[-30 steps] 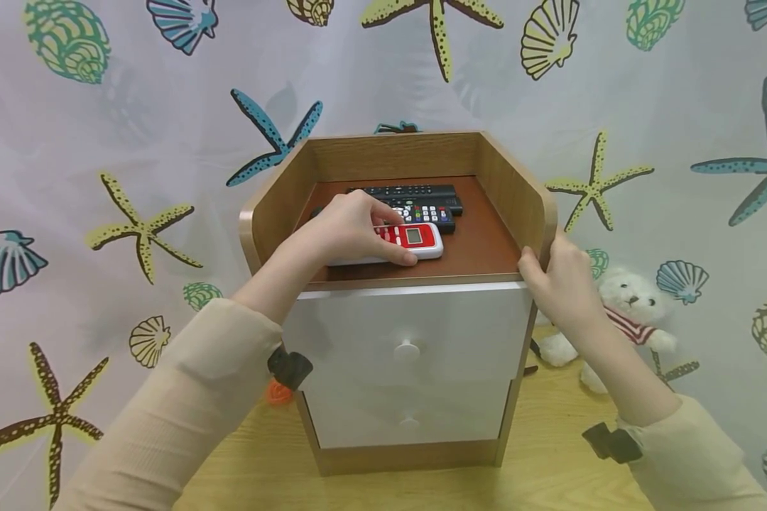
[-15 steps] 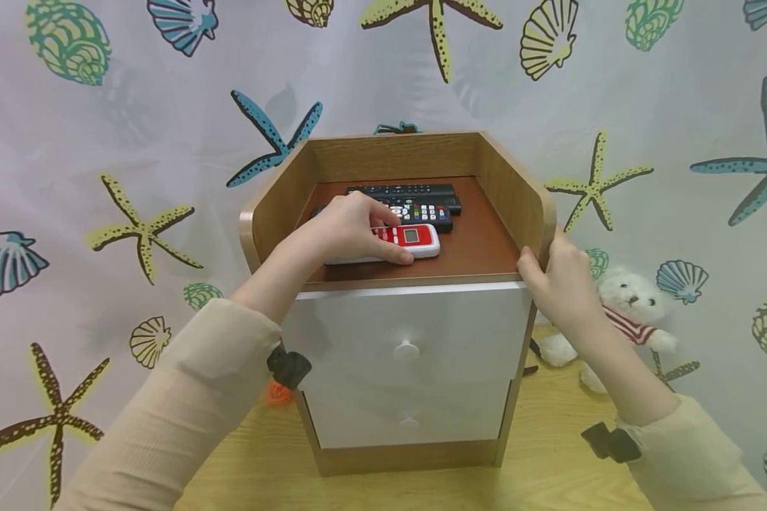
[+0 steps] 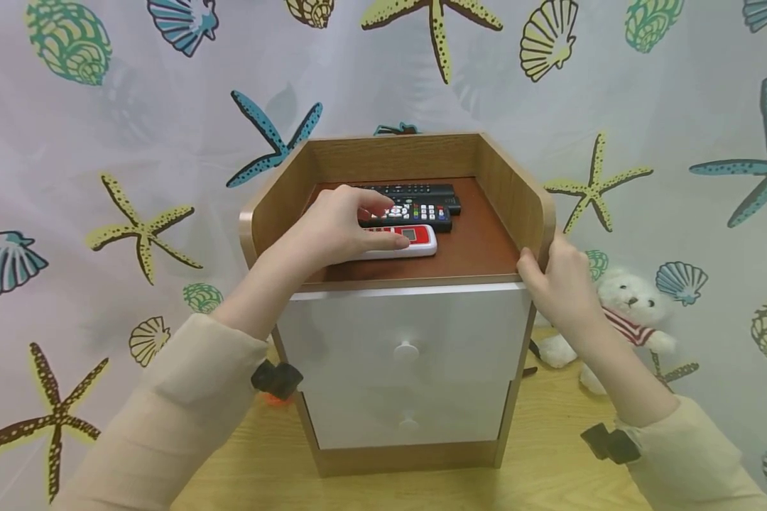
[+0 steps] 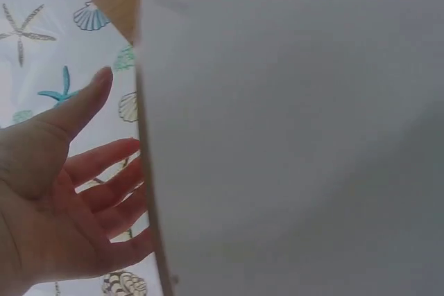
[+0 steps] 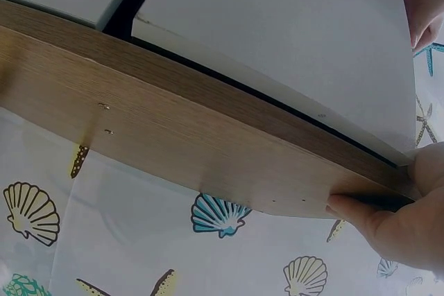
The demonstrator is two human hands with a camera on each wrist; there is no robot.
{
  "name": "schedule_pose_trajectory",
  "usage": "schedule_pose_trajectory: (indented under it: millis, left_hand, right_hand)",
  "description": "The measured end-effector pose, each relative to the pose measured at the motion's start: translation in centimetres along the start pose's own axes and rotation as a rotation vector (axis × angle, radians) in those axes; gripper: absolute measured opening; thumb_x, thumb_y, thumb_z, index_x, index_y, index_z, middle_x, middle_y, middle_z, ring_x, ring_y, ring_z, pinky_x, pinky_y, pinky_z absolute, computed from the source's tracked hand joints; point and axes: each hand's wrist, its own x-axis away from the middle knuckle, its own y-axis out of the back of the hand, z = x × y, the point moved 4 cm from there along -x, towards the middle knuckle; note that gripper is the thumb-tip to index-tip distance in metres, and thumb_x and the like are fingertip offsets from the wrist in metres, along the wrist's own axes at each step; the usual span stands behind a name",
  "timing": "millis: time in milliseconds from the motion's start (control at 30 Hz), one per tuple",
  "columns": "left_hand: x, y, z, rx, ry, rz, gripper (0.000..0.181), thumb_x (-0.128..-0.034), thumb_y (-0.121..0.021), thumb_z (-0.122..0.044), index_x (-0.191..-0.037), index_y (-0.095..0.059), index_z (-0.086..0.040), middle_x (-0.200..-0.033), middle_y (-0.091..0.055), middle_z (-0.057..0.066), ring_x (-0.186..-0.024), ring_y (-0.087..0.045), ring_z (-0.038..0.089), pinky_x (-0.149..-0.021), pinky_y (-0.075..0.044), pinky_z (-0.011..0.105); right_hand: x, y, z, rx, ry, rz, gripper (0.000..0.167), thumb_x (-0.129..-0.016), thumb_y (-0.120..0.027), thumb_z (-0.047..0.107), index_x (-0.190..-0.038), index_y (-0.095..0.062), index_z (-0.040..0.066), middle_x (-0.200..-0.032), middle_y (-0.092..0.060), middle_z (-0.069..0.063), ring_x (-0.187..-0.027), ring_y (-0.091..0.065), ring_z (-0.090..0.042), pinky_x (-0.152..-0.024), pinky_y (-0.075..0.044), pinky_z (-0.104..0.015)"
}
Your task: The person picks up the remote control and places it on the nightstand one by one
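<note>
A red-and-white remote control point(image 3: 425, 245) with a small screen lies on the brown top of a wooden cabinet point(image 3: 486, 241), near its front edge. Over its left end is my left hand point(image 3: 332, 227), thumb along the near side and fingers raised apart from it. Seen from the left wrist, that hand point(image 4: 62, 199) has its fingers spread beside the white drawer front point(image 4: 291, 129). Several black remote controls point(image 3: 431, 214) lie in a row behind. My right hand point(image 3: 562, 284) grips the front edge of the cabinet's right side panel; the right wrist view shows its fingers and thumb around that edge.
Two white drawers with round knobs point(image 3: 406, 350) form the cabinet's front. Raised wooden walls point(image 3: 396, 157) border the top at back and sides. A white teddy bear point(image 3: 633, 298) sits on the floor at right. A patterned curtain point(image 3: 185, 128) hangs behind.
My left hand has loosened from the red-and-white remote control, its fingers lifting and the hand drawing slightly left. That remote had shifted slightly left before. My right hand stays on the side panel.
</note>
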Motion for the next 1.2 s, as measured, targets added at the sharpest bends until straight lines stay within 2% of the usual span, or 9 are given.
schedule_pose_trajectory:
  millis: [133,333,533,733,900,967,1067,1133,1200]
  left_hand:
    - [1.7,1.1,-0.2,0.052,-0.025,-0.062,0.051,-0.0827,-0.07,-0.038,-0.127,-0.059,-0.015,-0.125,-0.062,0.005,-0.117,-0.055,0.022,-0.099,-0.045,0.041]
    - [5.3,2.6,-0.4,0.114,-0.032,-0.155,0.043,-0.0872,-0.066,-0.033,-0.127,-0.06,-0.016,-0.126,-0.062,0.005,-0.119,-0.054,0.021,-0.102,-0.043,0.045]
    - [8.3,3.4,0.0,0.215,-0.039,-0.218,0.04,-0.0901,-0.063,-0.029,-0.128,-0.059,-0.015,-0.129,-0.06,0.005,-0.119,-0.055,0.022,-0.1,-0.046,0.043]
    - [10.0,3.4,0.8,0.254,-0.037,-0.271,0.04,-0.0915,-0.06,-0.03,-0.129,-0.058,-0.018,-0.128,-0.061,0.005,-0.121,-0.052,0.022,-0.099,-0.046,0.044]
    - [11.3,3.6,1.6,0.266,-0.009,-0.293,0.042,-0.0917,-0.059,-0.037,-0.13,-0.057,-0.021,-0.129,-0.06,0.005,-0.117,-0.056,0.028,-0.097,-0.046,0.05]
    - [11.8,3.5,2.1,0.269,0.014,-0.293,0.043,-0.0923,-0.056,-0.04,-0.131,-0.056,-0.022,-0.13,-0.059,0.004,-0.118,-0.056,0.031,-0.096,-0.046,0.052]
    - [12.5,3.2,2.8,0.287,0.033,-0.306,0.042,-0.0937,-0.054,-0.04,-0.132,-0.055,-0.022,-0.13,-0.059,0.004,-0.121,-0.054,0.033,-0.096,-0.045,0.053]
    - [13.0,2.9,3.3,0.3,0.041,-0.332,0.04,-0.0944,-0.053,-0.039,-0.131,-0.056,-0.022,-0.129,-0.06,0.004,-0.122,-0.054,0.031,-0.096,-0.046,0.052]
    - [13.5,2.8,3.8,0.307,0.039,-0.368,0.037,-0.0948,-0.053,-0.036,-0.128,-0.058,-0.021,-0.126,-0.062,0.004,-0.12,-0.056,0.029,-0.095,-0.047,0.051]
  right_hand:
    - [0.1,0.1,0.1,0.004,0.005,-0.001,0.028,-0.089,-0.046,0.005,-0.11,-0.051,-0.013,-0.1,-0.064,-0.032,-0.075,-0.063,-0.036,-0.06,-0.051,-0.043]
    - [0.0,0.1,0.2,0.011,0.018,-0.009,0.027,-0.089,-0.046,0.004,-0.108,-0.052,-0.014,-0.099,-0.064,-0.032,-0.071,-0.061,-0.034,-0.056,-0.049,-0.039]
    - [0.0,-0.1,0.3,0.009,0.016,-0.011,0.027,-0.089,-0.046,0.004,-0.108,-0.052,-0.013,-0.097,-0.064,-0.032,-0.07,-0.06,-0.034,-0.055,-0.048,-0.036]
    - [0.0,-0.2,0.3,-0.008,0.021,-0.015,0.027,-0.089,-0.046,0.004,-0.109,-0.052,-0.013,-0.099,-0.064,-0.032,-0.073,-0.062,-0.036,-0.058,-0.049,-0.041]
    - [0.1,-0.2,0.2,-0.019,0.007,-0.002,0.029,-0.09,-0.046,0.006,-0.111,-0.053,-0.012,-0.101,-0.064,-0.031,-0.07,-0.061,-0.034,-0.054,-0.048,-0.033]
    - [0.2,-0.2,0.2,-0.035,-0.012,0.017,0.031,-0.092,-0.046,0.008,-0.114,-0.052,-0.012,-0.105,-0.064,-0.031,-0.075,-0.063,-0.035,-0.057,-0.05,-0.034]
    - [0.6,-0.1,-0.1,-0.069,-0.046,0.04,0.035,-0.095,-0.046,0.014,-0.119,-0.052,-0.01,-0.111,-0.062,-0.03,-0.086,-0.064,-0.037,-0.067,-0.054,-0.042]
    - [0.9,-0.1,-0.4,-0.102,-0.058,0.051,0.038,-0.096,-0.046,0.018,-0.123,-0.051,-0.008,-0.115,-0.061,-0.028,-0.096,-0.063,-0.036,-0.075,-0.055,-0.037]
    - [1.1,0.0,-0.8,-0.133,-0.045,0.04,0.038,-0.096,-0.048,0.019,-0.124,-0.052,-0.006,-0.115,-0.062,-0.026,-0.095,-0.063,-0.031,-0.074,-0.053,-0.023]
